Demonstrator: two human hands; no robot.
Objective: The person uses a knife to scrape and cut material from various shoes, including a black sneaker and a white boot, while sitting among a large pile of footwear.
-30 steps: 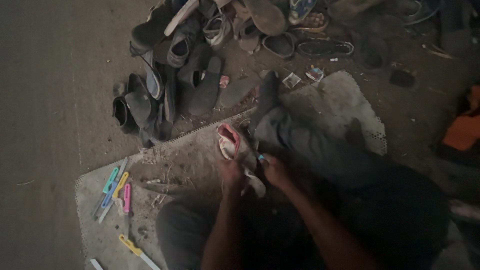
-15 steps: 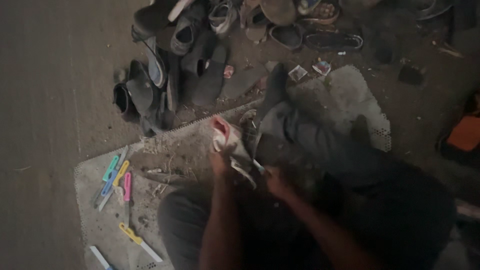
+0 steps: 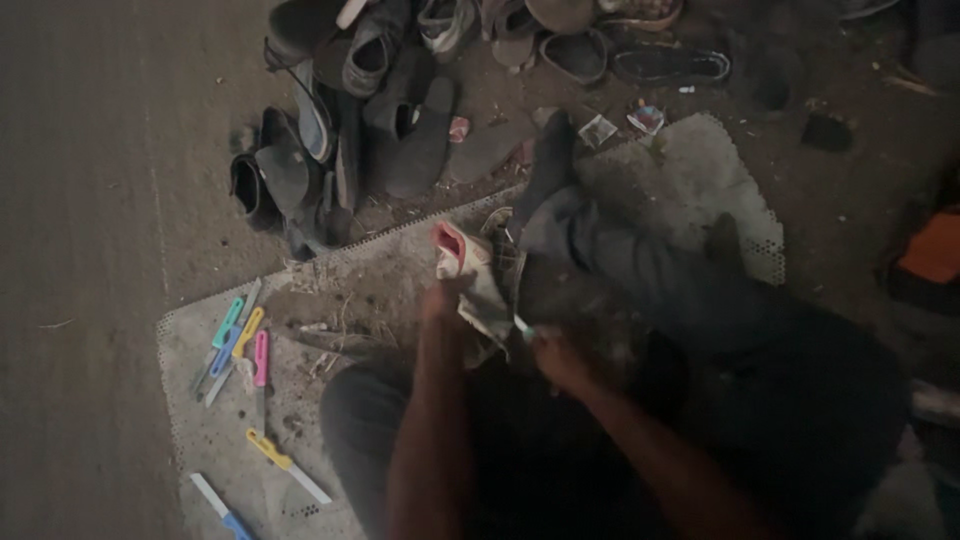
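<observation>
Person sits on a pale perforated mat laid on dark dirt ground, legs stretched out across it. Left hand is closed around a light-coloured shoe with a red-pink inside, held up over the lap near the mat's middle. Right hand is just right of the shoe, fingers pinched on a small thin tool with a pale bluish tip that touches the shoe's side; frame is blurred, tool kind unclear.

Mat's left part carries a cluster of coloured-handled knives, lying close together near the left edge, plus a yellow-handled one and a blue-and-white one nearer the bottom edge. Bare mat shows between the knives and the left knee.

Beyond the mat's top edge, a heap of dark shoes and sandals sits on the ground, almost touching the edge. Small packets lie by the top right corner. Wide bare ground to the left of mat. Orange thing at the right frame border, partly cut off.
</observation>
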